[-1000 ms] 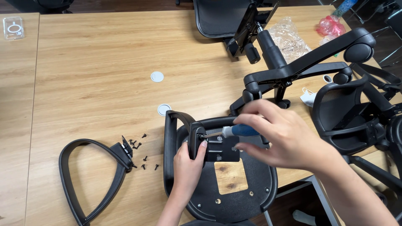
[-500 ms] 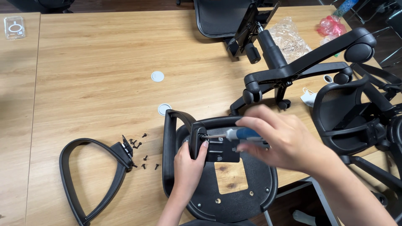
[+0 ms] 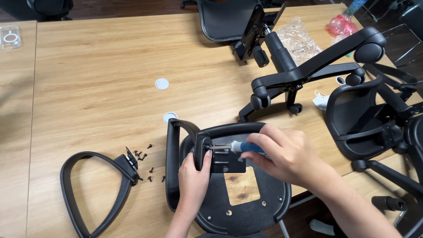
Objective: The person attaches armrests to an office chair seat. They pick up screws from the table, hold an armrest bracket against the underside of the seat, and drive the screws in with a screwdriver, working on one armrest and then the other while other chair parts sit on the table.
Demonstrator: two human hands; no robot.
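A black chair seat pan (image 3: 255, 207) lies upside down at the table's near edge, with a black loop armrest (image 3: 172, 167) standing against its left side. My left hand (image 3: 194, 176) grips the armrest's bracket where it meets the seat. My right hand (image 3: 286, 154) holds a blue-handled screwdriver (image 3: 240, 147) level, its tip pointing left into the bracket next to my left thumb. A black metal mounting plate (image 3: 227, 163) sits just under the screwdriver shaft.
A second black armrest (image 3: 88, 194) lies at the left with several loose black screws (image 3: 147, 167) beside it. A chair base with castors (image 3: 308, 70) and a seat (image 3: 224, 17) lie at the back. A mesh backrest (image 3: 370, 119) stands right. Two white discs (image 3: 162, 83) rest mid-table.
My hands and the screwdriver stay nearly in place; my right hand has shifted slightly around the handle. Nothing else has moved.
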